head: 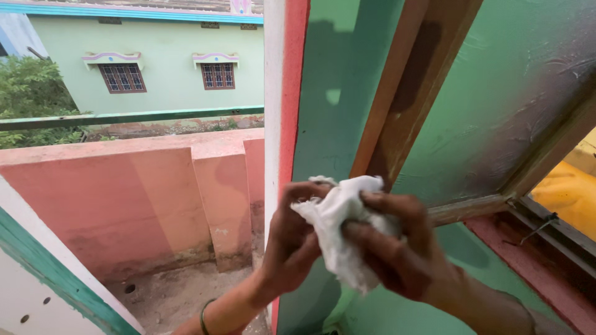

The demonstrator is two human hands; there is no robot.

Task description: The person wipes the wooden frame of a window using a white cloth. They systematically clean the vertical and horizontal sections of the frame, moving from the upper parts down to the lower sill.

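A green-painted wall (pixel 347 80) with a red corner strip (pixel 292 93) fills the right of the view, and a pink balcony parapet (pixel 124 186) with a pale green house (pixel 161 56) beyond it fills the left. Both hands meet in front of the wall over a white cloth (pixel 338 229). The left hand (pixel 292 242) cups the cloth from the corner-strip side, fingers curled round its frayed edge; the right hand (pixel 397 248) is closed on it from the other side, fingers pressed over the bunched top, the loose tail hanging below the palms.

Just above the right hand stands a brown wooden window frame (pixel 403 105), its lower rail (pixel 478 208) running off to the right, with a smeared green pane (pixel 515 105) behind. To wipe well, the cloth looks best folded into a firm pad held flat, so that no tail drags.

There is open room above along the frame and pane. Right of the right hand a red sill (pixel 534 260) and a metal stay (pixel 540 224) crowd the low corner; left of the left hand, the wall ends at the strip.
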